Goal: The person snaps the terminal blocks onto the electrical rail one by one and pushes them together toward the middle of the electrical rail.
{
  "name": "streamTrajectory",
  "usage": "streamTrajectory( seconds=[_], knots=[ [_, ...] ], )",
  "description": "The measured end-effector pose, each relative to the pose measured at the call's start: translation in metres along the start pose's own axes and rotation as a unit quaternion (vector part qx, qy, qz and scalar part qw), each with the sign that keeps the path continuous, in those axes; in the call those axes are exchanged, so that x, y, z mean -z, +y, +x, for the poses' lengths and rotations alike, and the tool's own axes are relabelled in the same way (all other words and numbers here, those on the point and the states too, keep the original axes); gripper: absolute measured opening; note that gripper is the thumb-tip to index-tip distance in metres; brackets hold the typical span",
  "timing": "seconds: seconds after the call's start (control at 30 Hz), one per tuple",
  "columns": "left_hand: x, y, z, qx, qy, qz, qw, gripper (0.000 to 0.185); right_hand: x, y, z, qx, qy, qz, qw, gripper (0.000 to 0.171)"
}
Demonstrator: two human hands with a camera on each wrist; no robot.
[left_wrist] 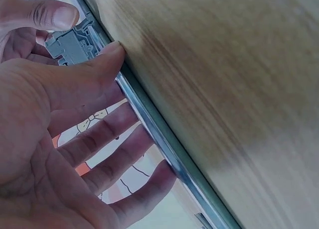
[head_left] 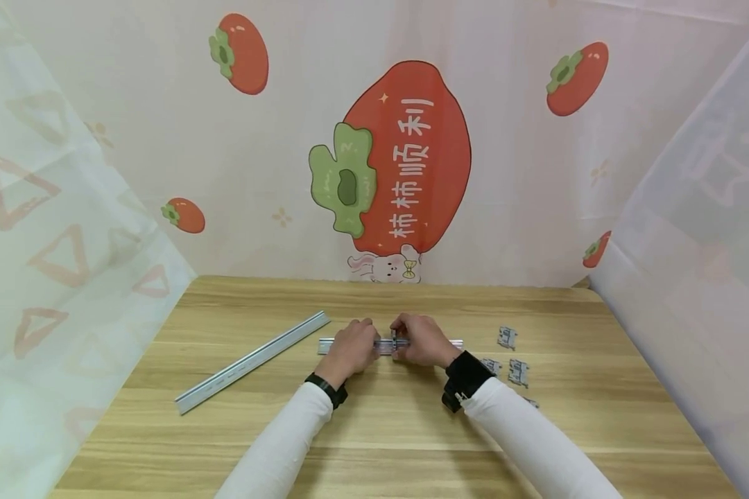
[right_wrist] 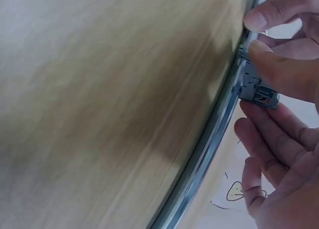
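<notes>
A short metal DIN rail (head_left: 326, 346) lies crosswise on the table ahead of me. My left hand (head_left: 352, 348) holds its left-middle part, the thumb on the near edge and the fingers along the far edge in the left wrist view. On the rail, standing up from it, is a grey terminal block (right_wrist: 255, 84). My right hand (head_left: 426, 341) pinches this block between thumb and fingers. The left thumb (left_wrist: 109, 57) is close beside the block, pressing the rail. Whether the block's foot is fully seated on the rail, I cannot tell.
A longer DIN rail (head_left: 252, 364) lies slanted on the left of the wooden table (head_left: 374, 450). Several loose grey terminal blocks (head_left: 519, 373) lie to the right, some partly hidden by the right wrist and sleeve. A printed curtain (head_left: 505, 208) hangs behind the table.
</notes>
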State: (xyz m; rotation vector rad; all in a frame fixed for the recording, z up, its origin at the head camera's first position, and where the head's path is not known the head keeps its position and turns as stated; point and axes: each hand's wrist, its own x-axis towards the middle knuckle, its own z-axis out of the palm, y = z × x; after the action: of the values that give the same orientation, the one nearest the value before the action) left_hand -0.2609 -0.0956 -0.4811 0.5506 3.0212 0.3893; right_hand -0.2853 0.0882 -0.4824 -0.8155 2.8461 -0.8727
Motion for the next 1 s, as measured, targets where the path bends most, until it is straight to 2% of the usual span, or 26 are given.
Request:
streamTrajectory(
  seconds=[0.33, 0.57, 0.7, 0.87, 1.0],
  knots=[
    [0.003, -0.001, 0.000, 0.003, 0.000, 0.010, 0.9999, 0.008, -0.003, -0.003, -0.002, 0.017, 0.010, -0.038, 0.999, 0.048],
    [0.001, 0.000, -0.001, -0.002, -0.003, -0.002, 1.0000, 0.007, -0.004, -0.001, -0.006, 0.020, 0.002, -0.018, 1.000, 0.048],
    [0.001, 0.001, -0.003, 0.001, -0.003, 0.002, 1.0000, 0.008, -0.004, 0.001, -0.007, 0.024, -0.006, -0.002, 1.000, 0.054],
    [0.002, 0.001, -0.003, -0.003, -0.004, 0.000, 1.0000, 0.008, 0.004, 0.002, -0.009, 0.013, -0.014, 0.008, 1.000, 0.069],
    [0.002, 0.001, -0.003, -0.002, -0.005, 0.001, 1.0000, 0.008, 0.020, 0.010, -0.013, 0.001, -0.006, 0.005, 1.000, 0.070]
  ],
)
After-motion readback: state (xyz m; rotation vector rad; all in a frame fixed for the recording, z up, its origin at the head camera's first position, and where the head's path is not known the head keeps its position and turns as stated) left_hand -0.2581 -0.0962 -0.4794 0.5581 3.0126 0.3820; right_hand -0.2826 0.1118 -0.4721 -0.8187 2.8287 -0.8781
